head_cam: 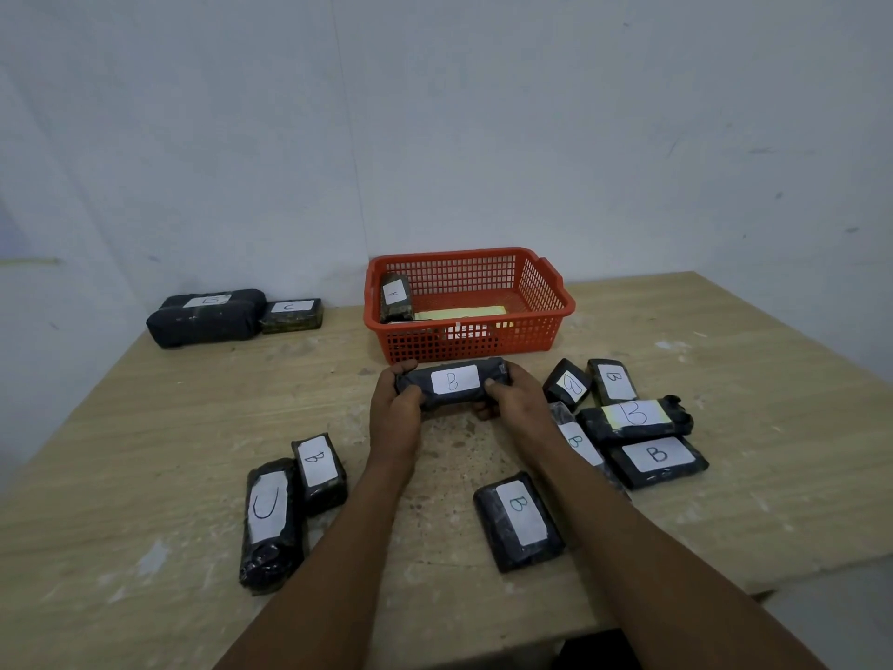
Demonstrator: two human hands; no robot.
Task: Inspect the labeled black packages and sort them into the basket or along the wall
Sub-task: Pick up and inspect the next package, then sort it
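I hold a long black package [452,383] with a white label marked B, level, just in front of the red basket [546,326]. My left hand [394,413] grips its left end and my right hand [514,403] grips its right end. Inside the basket leans a package marked A [396,297] beside something yellow. Along the wall at the far left lie a large package marked B [205,316] and a small one marked C [291,314]. Loose packages marked B [519,519] and C [269,519] lie near me.
Several more B packages [638,423] are clustered at the right of the wooden table [169,427], partly under my right forearm. Another B package [319,471] lies at the left beside the C one. The table's front edge drops off at the lower right.
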